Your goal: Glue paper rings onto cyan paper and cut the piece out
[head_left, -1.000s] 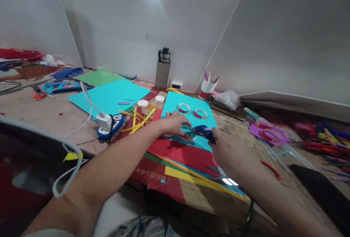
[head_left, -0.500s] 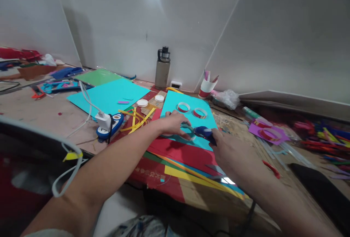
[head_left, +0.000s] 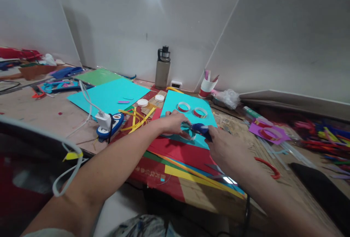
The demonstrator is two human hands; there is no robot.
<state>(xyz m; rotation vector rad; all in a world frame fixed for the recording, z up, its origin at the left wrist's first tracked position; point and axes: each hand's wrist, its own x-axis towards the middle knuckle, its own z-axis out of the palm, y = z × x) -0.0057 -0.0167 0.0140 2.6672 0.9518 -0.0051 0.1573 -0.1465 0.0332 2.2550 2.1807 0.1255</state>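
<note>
On turquoise paper (head_left: 172, 100), the left hand (head_left: 175, 122), grip unclear, half-hides a white ring (head_left: 192, 138); the right hand (head_left: 222, 144) grips a dark-blue tool (head_left: 201, 129), now nearer it.

chinese characters (head_left: 151, 174) on red cardboard (head_left: 171, 189)

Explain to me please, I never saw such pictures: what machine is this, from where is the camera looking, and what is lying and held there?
There is no machine: these are a person's bare hands. The view comes from one camera worn on the head, looking forward and down.

The right hand holds a blue tool, perhaps a glue gun. Its tip is close to a ring, where the left hand has its fingers; how firmly they grip is unclear.

This ring and two others are on a turquoise sheet. Around lie yellow strips and two white discs. A bottle stands behind.
</note>
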